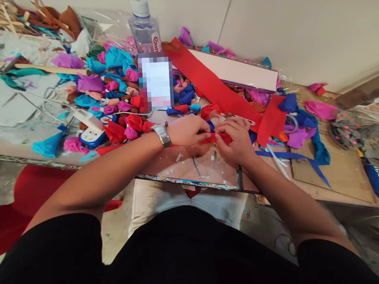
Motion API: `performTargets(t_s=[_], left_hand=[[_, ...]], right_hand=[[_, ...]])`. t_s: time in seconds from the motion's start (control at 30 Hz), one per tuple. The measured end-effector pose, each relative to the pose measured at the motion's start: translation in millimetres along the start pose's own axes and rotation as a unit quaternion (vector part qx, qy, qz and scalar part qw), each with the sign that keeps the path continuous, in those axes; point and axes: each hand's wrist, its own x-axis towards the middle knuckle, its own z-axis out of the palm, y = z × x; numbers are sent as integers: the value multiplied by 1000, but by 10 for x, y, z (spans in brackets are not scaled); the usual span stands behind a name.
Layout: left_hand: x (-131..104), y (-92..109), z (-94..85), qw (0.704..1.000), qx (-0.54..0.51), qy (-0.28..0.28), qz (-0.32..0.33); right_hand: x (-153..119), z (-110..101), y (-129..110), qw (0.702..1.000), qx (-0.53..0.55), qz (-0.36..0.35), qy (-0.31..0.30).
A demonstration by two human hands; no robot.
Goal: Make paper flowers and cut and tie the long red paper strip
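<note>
Head view: a small red piece (212, 138) sits between the left hand (189, 130) and the right hand (235, 139), above the surface (165, 165), its visible length running roughly sideways, neither hand clearly nearer. Both hands' fingers are closed, pinching it from opposite sides. The left hand reaches in back-up, below a metal watch (161, 135); the right curls inward, thumb towards the left. Beyond, a wide red strip (218, 79) slants past a bottle (145, 30).

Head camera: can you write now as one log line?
left hand: pinching red piece | right hand: pinching red piece | white-capped bottle: upright, beyond both hands
</note>
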Motion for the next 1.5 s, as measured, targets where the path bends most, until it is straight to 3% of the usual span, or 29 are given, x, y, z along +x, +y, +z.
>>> performTargets(t_s=[0.23, 0.5, 0.93, 1.33, 1.5], left_hand=[[-8, -18, -13, 1000, 10, -19, -17], [-4, 3, -16, 1000, 2, -24, -5], [3, 11, -64, 990, -75, -103, -55], [15, -46, -79, 981, -137, -121, -60], [20, -56, -78, 986, -123, -104, -48]], right_hand=[[-1, -41, 15, 999, 25, 26, 8], [-4, -27, -16, 1000, 11, 2, -3], [-12, -28, 10, 999, 1, -35, -8], [11, -40, -22, 999, -8, -34, -22], [5, -41, -7, 999, -10, -37, -18]])
